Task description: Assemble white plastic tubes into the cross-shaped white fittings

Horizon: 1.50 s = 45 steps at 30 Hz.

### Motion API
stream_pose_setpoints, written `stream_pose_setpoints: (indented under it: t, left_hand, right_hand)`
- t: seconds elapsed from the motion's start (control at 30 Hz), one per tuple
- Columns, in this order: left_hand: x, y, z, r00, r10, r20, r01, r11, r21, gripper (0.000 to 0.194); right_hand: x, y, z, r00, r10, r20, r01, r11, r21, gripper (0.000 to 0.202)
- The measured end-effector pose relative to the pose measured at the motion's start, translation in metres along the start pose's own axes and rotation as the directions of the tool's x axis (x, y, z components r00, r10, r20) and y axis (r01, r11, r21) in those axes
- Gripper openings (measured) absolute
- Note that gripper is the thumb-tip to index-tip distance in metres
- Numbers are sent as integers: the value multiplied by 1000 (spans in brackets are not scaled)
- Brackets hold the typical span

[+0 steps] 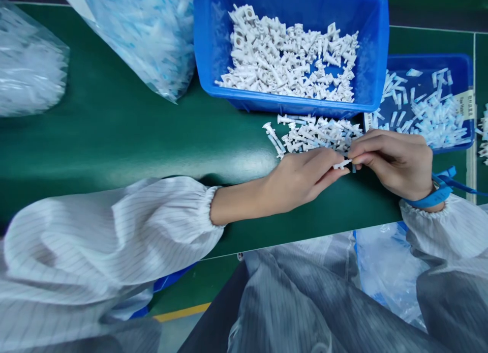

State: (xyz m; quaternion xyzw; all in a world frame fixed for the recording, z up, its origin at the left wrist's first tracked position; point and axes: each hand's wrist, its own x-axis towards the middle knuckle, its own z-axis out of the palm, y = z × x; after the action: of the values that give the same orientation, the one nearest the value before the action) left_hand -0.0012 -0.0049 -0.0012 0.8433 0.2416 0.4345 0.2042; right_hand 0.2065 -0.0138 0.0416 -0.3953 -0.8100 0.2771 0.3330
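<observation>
Between the thumb and fingers of my left hand [301, 180] is a small white plastic fitting [341, 165], its narrow tip pointing right. My right hand [396, 162] is closed in a pinch right at that tip. A bit of a small bluish plastic piece [354, 168] shows below the right fingertips; the rest is hidden by them. Just beyond both hands, a loose pile of white fittings with pale-blue tube ends [314, 134] lies on the green table [152, 149].
Behind the pile stands a large blue bin [293, 101] of white fittings. To its right, a shallow blue tray [427, 60] holds pale-blue plastic pieces. Clear bags of parts [148, 32] [30, 63] lie at the back left. A bag of clear plastic [389, 266] sits below the table edge.
</observation>
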Motion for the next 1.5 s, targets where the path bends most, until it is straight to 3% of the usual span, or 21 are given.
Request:
stream_pose_setpoints:
  t: [0.53,1.07,1.5]
  left_hand:
    - [1,1,2,999,37,-26,-37,999,3,18]
    - [1,-1,4,994,43,-96,-43,999,5,15]
    - [2,0,2,995,-91,-40,88,994,-68,25]
  right_hand:
    - [7,3,-14,990,12,143,-26,995,95,15]
    - [-2,1,5,998,-29,-52,30,999,34,18]
    - [-3,2,0,989,103,-103,-96,993,71,13]
